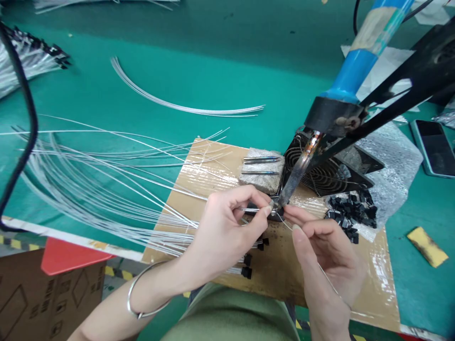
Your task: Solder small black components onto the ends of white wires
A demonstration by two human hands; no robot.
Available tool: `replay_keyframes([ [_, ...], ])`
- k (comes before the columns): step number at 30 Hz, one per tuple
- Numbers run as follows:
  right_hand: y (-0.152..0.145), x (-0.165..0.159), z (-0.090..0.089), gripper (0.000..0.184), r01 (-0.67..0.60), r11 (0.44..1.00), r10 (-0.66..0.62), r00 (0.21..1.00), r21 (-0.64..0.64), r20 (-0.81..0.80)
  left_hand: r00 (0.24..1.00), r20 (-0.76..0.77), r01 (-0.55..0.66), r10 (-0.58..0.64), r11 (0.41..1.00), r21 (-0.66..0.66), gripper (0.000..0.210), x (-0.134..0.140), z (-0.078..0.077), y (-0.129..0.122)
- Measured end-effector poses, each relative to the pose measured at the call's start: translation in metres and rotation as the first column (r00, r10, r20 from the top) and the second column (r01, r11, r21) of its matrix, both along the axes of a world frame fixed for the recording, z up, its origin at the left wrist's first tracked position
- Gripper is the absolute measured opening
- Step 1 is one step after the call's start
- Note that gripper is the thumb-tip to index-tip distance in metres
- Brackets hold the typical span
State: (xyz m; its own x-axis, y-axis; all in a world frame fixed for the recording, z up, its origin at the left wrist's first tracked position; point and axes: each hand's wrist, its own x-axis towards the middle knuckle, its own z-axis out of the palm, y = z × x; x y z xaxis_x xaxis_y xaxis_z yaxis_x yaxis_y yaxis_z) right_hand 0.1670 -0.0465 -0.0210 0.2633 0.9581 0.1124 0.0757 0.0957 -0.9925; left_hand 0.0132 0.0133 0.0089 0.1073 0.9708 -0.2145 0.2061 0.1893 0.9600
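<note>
My left hand [231, 232] pinches the end of a thin white wire [188, 192] just under the soldering iron [296, 177]. The iron is clamped in a black stand, its tip pointing down at the wire end. Between the thumb and fingers of my right hand [325, 255] runs a thin strand of solder wire [286, 221], which reaches up to the iron's tip and trails down across the palm. Exactly where solder, tip and wire meet is partly hidden by my fingertips. Below my left hand lie several wires ending in black connectors [246, 272].
A cardboard sheet [377, 284] covers the green table. Spare iron tips lie on a grey block [261, 180] beside a black fan [327, 170]. Loose black connectors [351, 210], a yellow sponge [426, 246] and a phone [435, 147] are at right; a bundle of wires [185, 106] lies behind.
</note>
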Motion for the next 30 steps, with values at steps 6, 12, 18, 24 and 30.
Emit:
replay_keyframes([
  [6,-0.0019,-0.0006,-0.0003,0.014,0.011,1.0,-0.011,1.0,0.002,0.001,1.0,0.016,0.001,-0.001,1.0,0.008,0.011,0.001,0.0002,-0.0012],
  [12,-0.0017,-0.0002,-0.0003,0.015,0.004,1.0,-0.004,1.0,0.017,-0.004,1.0,0.003,-0.01,0.01,1.0,0.025,0.011,0.0015,-0.0019,-0.003],
  [18,-0.0019,-0.0011,-0.0021,0.013,0.026,1.0,-0.026,0.999,0.005,0.02,1.0,-0.017,-0.007,0.007,1.0,0.015,0.012,0.0016,-0.0033,-0.0027],
  [24,-0.0013,-0.0023,-0.0012,0.013,0.043,0.999,-0.043,0.999,0.007,0.03,1.0,-0.007,-0.013,0.014,0.999,0.044,0.01,0.002,-0.0024,-0.0029],
  [30,-0.0008,-0.0068,0.0016,0.013,0.065,0.998,-0.065,0.997,0.0,0.028,1.0,-0.01,-0.011,0.012,0.997,0.071,0.011,0.002,-0.001,-0.0029],
])
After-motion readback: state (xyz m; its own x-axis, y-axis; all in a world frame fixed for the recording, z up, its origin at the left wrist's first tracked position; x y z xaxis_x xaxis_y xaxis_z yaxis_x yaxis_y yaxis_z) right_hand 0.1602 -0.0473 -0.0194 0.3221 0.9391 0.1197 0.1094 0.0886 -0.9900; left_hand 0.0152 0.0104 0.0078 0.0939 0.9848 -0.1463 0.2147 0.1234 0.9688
